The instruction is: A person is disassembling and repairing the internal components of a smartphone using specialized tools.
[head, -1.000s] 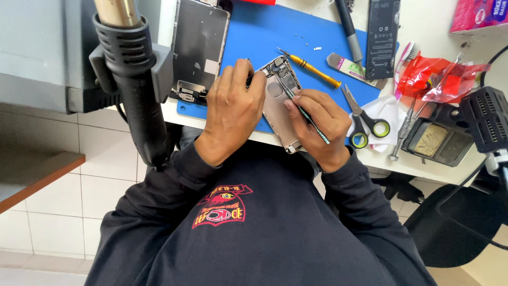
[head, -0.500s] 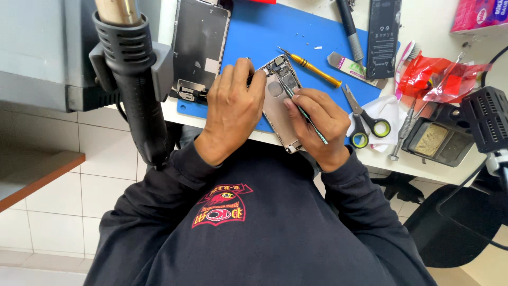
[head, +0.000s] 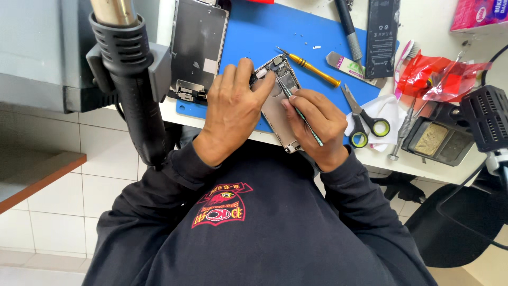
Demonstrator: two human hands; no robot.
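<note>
Head view. I see the opened phone (head: 279, 100) lying at the near edge of the blue mat (head: 275, 32), back shell up, its left side partly covered by the left hand (head: 233, 108); small internal parts too fine to make out. Left hand rests flat on the phone, fingers loosely curled, pinning it, not closed round it. Right hand (head: 317, 124), just right of the phone, pinches thin tweezers (head: 301, 114), tips at the phone's upper half. Right of the phone: scissors (head: 362, 119), yellow screwdriver (head: 312, 68). Left of it: detached screen (head: 198, 47), hot-air gun (head: 132, 79), nozzle cut off at top. Worktop (head: 423, 159) edge white.
</note>
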